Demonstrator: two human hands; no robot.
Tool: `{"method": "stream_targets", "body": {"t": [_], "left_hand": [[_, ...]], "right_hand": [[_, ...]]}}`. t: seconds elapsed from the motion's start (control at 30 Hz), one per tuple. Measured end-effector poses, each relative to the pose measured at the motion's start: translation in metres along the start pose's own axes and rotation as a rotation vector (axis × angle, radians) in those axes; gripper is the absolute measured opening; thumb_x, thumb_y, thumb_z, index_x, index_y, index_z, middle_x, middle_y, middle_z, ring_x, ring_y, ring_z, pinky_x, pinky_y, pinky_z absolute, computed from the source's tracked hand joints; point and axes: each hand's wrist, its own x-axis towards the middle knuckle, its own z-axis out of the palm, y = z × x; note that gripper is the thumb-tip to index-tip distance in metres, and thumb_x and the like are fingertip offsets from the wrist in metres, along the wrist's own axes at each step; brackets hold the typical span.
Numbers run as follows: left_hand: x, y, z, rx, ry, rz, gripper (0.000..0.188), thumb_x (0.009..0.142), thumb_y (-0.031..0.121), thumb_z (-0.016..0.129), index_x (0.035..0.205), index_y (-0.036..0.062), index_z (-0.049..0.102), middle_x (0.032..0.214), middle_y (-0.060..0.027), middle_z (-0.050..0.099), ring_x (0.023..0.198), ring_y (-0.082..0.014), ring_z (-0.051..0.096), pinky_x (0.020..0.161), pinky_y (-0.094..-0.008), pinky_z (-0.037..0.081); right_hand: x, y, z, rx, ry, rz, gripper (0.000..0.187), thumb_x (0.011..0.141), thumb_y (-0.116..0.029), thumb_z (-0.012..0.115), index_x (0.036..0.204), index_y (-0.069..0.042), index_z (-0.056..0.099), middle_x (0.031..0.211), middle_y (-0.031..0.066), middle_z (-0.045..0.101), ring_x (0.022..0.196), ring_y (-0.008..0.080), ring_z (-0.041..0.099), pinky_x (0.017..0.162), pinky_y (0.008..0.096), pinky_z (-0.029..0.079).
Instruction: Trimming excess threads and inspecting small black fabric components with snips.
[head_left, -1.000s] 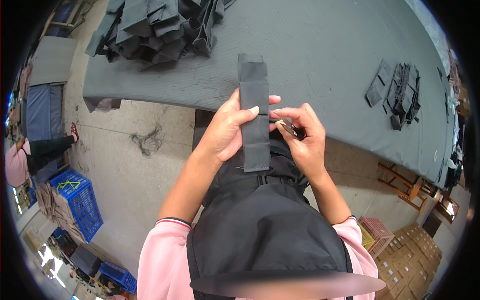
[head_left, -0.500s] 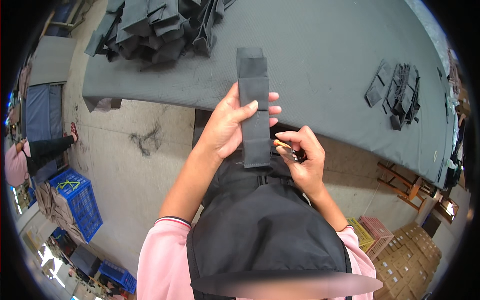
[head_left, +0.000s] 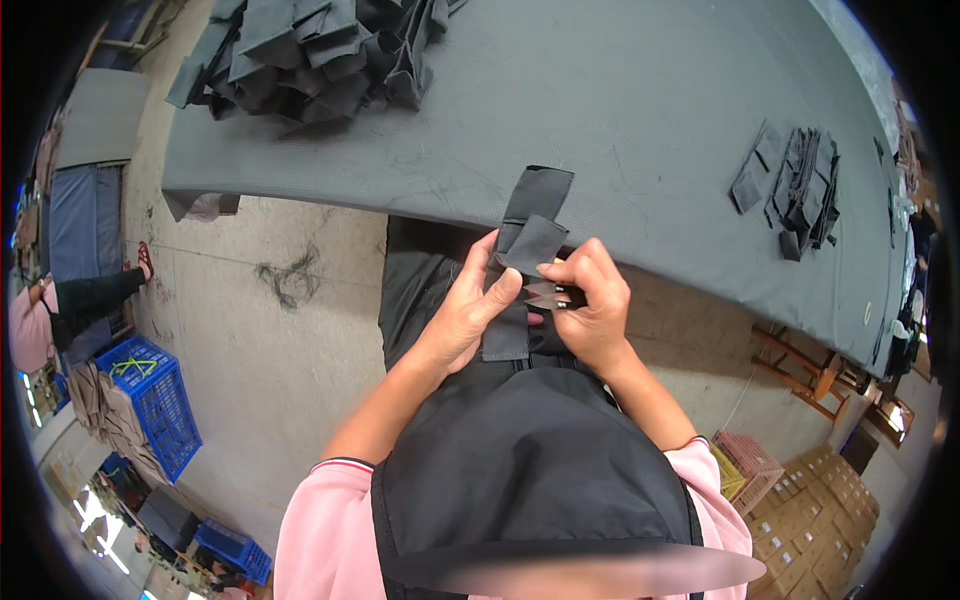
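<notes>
Two bare hands are working in front of the dark apron (head_left: 530, 450), and we are finding one dark grey fabric strip (head_left: 534, 241) between them, its far end reaching over the near edge of the covered table (head_left: 680, 150). The left hand (head_left: 470, 312) is curling partway closed, holding the strip between its thumb and the fingers behind. The right hand (head_left: 596, 305) is closing round small thread snips (head_left: 545, 294), whose blades are pointing at the strip; whether its fingertips are touching the cloth we are unable to tell. The strip is bending sharply near its middle, so we are judging it light, pliable but fairly crisp, not slippery and hardly fragile, save for nicks from the blades. We are favouring a flat pinch across its width, just beside the fold and clear of the snips. On the table, we are noting a heap of similar pieces (head_left: 310, 60) leftward and a smaller stack (head_left: 808, 185) rightward.
</notes>
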Motion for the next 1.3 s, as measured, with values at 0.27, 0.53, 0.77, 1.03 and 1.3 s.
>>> {"method": "stream_targets", "body": {"t": [0.27, 0.53, 0.77, 1.03, 1.3], "left_hand": [[0.002, -0.005, 0.006, 0.048, 0.071, 0.04, 0.06, 0.094, 0.028, 0.049, 0.141, 0.0015, 0.022, 0.132, -0.0126, 0.043, 0.123, -0.0186, 0.04, 0.105, -0.0332, 0.031], [0.004, 0.006, 0.012, -0.016, 0.167, 0.007, 0.051, 0.097, 0.023, 0.04, 0.14, 0.0004, 0.026, 0.13, -0.013, 0.049, 0.12, -0.0185, 0.047, 0.103, -0.0319, 0.035], [0.014, -0.007, 0.005, 0.072, 0.161, 0.058, 0.047, 0.094, 0.027, 0.055, 0.132, 0.0058, 0.037, 0.12, -0.0094, 0.057, 0.104, -0.0151, 0.057, 0.09, -0.0307, 0.046], [0.017, 0.004, 0.015, 0.011, 0.12, 0.042, 0.05, 0.096, 0.019, 0.051, 0.137, 0.0012, 0.028, 0.115, -0.0124, 0.055, 0.091, -0.0198, 0.063, 0.072, -0.0312, 0.054], [0.019, 0.01, 0.018, -0.005, 0.153, 0.034, 0.041, 0.096, 0.017, 0.049, 0.131, 0.002, 0.034, 0.117, -0.0135, 0.057, 0.089, -0.0193, 0.063, 0.072, -0.031, 0.054]], "right_hand": [[-0.012, 0.013, 0.011, -0.095, 0.038, -0.066, 0.031, 0.058, 0.016, 0.064, 0.082, -0.002, 0.065, 0.07, 0.0061, 0.05, 0.057, 0.0157, 0.052, 0.061, 0.0291, 0.053], [-0.011, 0.015, 0.014, -0.001, 0.09, 0.038, 0.032, 0.058, 0.014, 0.066, 0.084, -0.005, 0.067, 0.066, 0.005, 0.049, 0.056, 0.0165, 0.051, 0.057, 0.0268, 0.051], [-0.015, 0.015, 0.011, 0.09, 0.025, 0.091, 0.035, 0.062, 0.016, 0.063, 0.089, -0.006, 0.068, 0.071, 0.0047, 0.048, 0.058, 0.0146, 0.052, 0.06, 0.0266, 0.05], [-0.024, -0.004, -0.03, 0.096, 0.081, 0.176, 0.031, 0.068, 0.0, 0.073, 0.097, -0.002, 0.064, 0.081, 0.0069, 0.051, 0.072, 0.0162, 0.048, 0.061, 0.0259, 0.041], [-0.016, -0.011, -0.027, -0.13, 0.024, 0.136, 0.03, 0.066, -0.002, 0.074, 0.096, -0.005, 0.068, 0.071, 0.0054, 0.05, 0.061, 0.0178, 0.049, 0.052, 0.0282, 0.042]]}}
